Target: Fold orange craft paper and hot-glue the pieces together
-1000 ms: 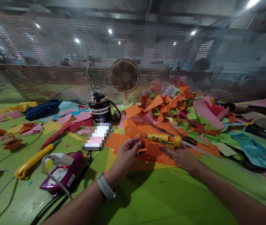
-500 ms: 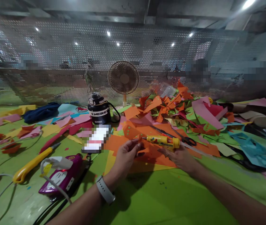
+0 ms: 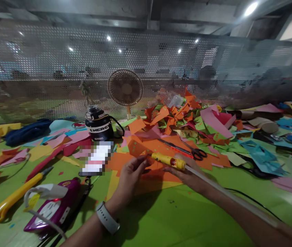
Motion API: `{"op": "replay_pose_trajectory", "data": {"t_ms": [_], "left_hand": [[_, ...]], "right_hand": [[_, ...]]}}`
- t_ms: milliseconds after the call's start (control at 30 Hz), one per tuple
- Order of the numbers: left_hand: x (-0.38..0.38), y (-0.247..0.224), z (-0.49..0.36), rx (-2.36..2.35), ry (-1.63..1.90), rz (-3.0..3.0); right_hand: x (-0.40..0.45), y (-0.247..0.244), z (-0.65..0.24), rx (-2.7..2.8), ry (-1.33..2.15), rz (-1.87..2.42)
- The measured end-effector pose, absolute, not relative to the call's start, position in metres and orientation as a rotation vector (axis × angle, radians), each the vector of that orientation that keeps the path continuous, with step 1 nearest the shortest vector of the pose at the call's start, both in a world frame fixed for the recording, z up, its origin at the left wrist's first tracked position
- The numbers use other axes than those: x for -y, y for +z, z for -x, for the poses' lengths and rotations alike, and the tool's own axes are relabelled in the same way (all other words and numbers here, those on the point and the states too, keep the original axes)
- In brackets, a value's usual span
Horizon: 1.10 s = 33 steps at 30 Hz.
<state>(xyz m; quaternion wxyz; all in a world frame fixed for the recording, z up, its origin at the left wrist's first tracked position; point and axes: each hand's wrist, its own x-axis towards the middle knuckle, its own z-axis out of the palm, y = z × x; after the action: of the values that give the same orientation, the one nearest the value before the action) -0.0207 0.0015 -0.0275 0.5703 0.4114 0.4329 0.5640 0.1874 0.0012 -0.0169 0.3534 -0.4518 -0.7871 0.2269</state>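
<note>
My left hand (image 3: 130, 178), with a light watch band on the wrist, pinches a small orange paper piece (image 3: 146, 160) between thumb and fingertips. A slim yellow glue gun (image 3: 165, 160) is held in my right hand (image 3: 191, 176), its dark tip at the paper. From its back end a long whitish glue stick (image 3: 213, 185) runs along my right forearm. Below both hands lie orange paper (image 3: 158, 174) and a yellow sheet (image 3: 113, 181). Dark-handled scissors (image 3: 199, 153) rest just beyond my right hand.
Left of my hands are a phone (image 3: 98, 159), a purple power strip (image 3: 70, 192) with a plug, and a yellow-handled tool (image 3: 19, 195). A black jug (image 3: 98, 127) and a fan (image 3: 125, 88) stand behind. Heaped paper scraps (image 3: 171, 116) cover the back of the green table (image 3: 187, 219).
The view has turned slightly right, so things sit further left. The glue gun now tilts more, its back end lower and toward me. Both hands keep their hold.
</note>
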Motion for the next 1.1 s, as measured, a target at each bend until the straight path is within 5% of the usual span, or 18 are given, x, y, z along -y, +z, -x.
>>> {"op": "replay_pose_trajectory", "data": {"t_ms": [200,300,467,767,1100], "left_hand": [[-0.004,-0.030,0.025,-1.049,1.391,-1.000],[-0.005,-0.030,0.026,-1.028,1.431,-0.993],[-0.005,-0.030,0.028,-1.047,1.409,-0.891],[-0.007,-0.032,0.029,-1.053,1.371,-0.842],[-0.007,-0.033,0.030,-1.088,1.328,-0.874]], "right_hand": [[-0.003,-0.011,-0.194,2.249,-0.323,0.994],[0.000,0.006,-0.203,2.257,-0.502,1.014],[0.002,0.026,-0.235,2.271,-0.292,1.330],[-0.009,-0.007,-0.306,2.210,0.134,1.686],[-0.007,-0.003,-0.323,2.299,0.089,1.737]]}}
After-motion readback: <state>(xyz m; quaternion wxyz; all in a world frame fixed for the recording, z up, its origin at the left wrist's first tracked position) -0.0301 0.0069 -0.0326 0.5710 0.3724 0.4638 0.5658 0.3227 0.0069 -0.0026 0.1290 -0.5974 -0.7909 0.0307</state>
